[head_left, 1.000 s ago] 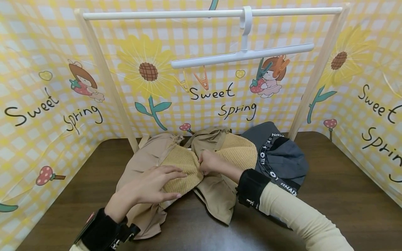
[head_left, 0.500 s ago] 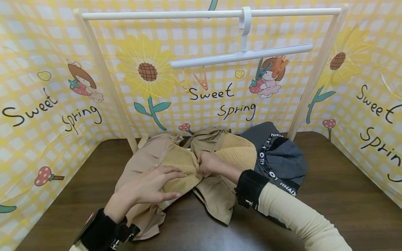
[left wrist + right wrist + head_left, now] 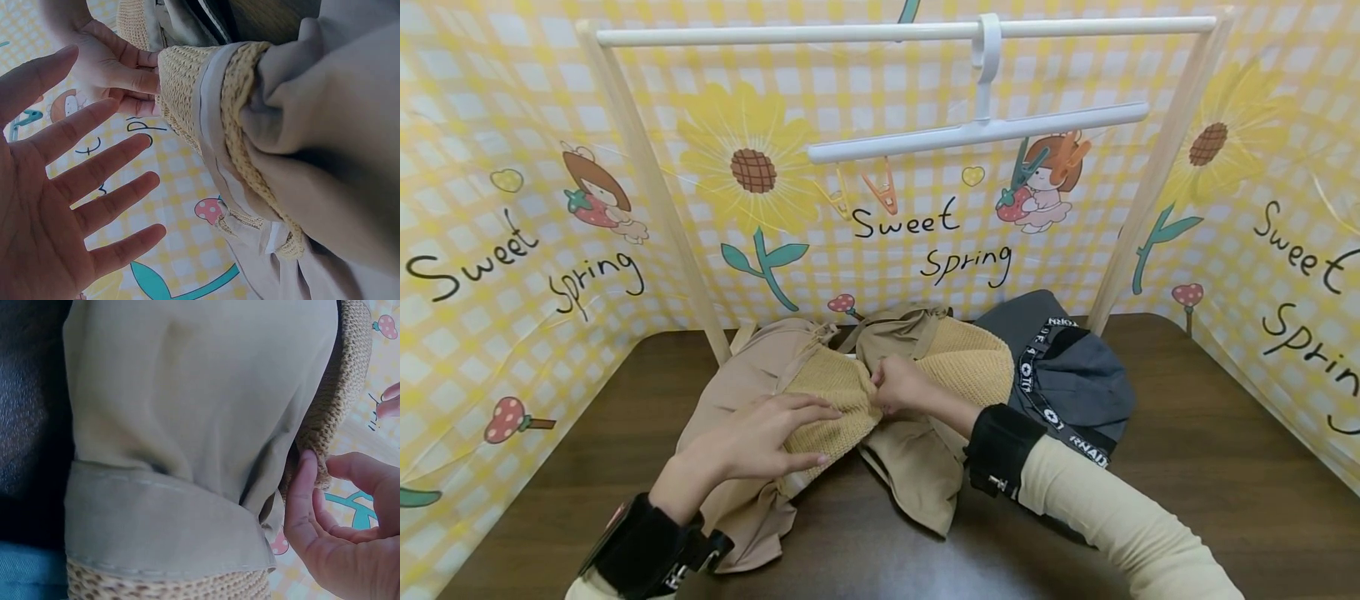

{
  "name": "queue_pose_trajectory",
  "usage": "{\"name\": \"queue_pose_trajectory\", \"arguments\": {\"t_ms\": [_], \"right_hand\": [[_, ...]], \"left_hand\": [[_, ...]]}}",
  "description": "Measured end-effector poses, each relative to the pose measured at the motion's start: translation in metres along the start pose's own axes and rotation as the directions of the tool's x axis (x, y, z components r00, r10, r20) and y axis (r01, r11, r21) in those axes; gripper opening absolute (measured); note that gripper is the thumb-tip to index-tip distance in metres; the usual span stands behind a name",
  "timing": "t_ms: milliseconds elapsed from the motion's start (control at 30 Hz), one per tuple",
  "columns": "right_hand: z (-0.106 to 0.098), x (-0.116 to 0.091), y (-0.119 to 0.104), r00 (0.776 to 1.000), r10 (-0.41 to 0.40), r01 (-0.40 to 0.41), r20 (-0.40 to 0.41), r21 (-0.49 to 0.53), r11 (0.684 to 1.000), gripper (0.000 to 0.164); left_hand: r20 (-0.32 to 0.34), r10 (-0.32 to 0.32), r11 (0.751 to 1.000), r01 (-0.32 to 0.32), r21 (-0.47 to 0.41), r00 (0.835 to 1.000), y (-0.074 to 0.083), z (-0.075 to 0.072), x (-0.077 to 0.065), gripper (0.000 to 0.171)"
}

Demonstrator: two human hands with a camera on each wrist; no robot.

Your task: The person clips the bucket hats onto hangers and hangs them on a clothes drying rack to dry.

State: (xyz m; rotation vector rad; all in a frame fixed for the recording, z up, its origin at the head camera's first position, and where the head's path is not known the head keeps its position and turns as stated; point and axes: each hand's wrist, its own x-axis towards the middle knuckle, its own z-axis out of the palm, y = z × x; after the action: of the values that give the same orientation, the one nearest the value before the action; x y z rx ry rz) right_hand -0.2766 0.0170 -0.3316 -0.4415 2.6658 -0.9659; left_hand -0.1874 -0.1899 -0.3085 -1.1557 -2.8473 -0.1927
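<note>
A sun hat with pinkish-beige cloth and a woven straw part [image 3: 831, 392] lies on its side at the left. My right hand [image 3: 901, 383] pinches the edge of its straw between thumb and fingers, as the right wrist view also shows. Over the near left of that straw is my left hand [image 3: 767, 437]; in the left wrist view its fingers are spread straight, with nothing between them. Beside it lies a khaki sun hat [image 3: 921, 475] with a straw part, partly behind my right hand and wrist. A dark grey hat [image 3: 1078, 387] with a black lettered strap lies farthest right.
Behind the hats stands a rack with wooden legs and a white rail [image 3: 775, 35]. A white hanger [image 3: 917, 143] hangs tilted from it, with several coloured clips [image 3: 880, 192] below. Under everything is a dark brown table [image 3: 1210, 467], enclosed by yellow checked cloth [image 3: 490, 250].
My left hand has shifted very slightly over the straw. My right hand keeps its pinch in nearly the same place, and the hats lie almost as before.
</note>
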Motion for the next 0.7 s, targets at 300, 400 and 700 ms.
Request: {"name": "queue_pose_trajectory", "arguments": {"t_ms": [300,400,700], "right_hand": [[-0.006,-0.001,-0.001,0.996,-0.071,0.074,-0.050,0.068,0.995,0.015],[-0.007,-0.001,-0.001,0.992,-0.102,0.108,-0.071,0.081,0.991,0.013],[-0.012,-0.004,-0.007,0.989,-0.108,0.118,-0.103,0.096,0.988,0.011]], "left_hand": [[0.020,0.001,0.999,-0.001,-0.032,1.000,-0.002,-0.003,0.008,0.046],[0.035,-0.001,0.998,0.003,-0.059,0.999,-0.003,-0.004,0.010,0.045],[0.022,-0.033,0.997,0.034,-0.067,0.999,-0.007,-0.014,0.014,0.043]]}}
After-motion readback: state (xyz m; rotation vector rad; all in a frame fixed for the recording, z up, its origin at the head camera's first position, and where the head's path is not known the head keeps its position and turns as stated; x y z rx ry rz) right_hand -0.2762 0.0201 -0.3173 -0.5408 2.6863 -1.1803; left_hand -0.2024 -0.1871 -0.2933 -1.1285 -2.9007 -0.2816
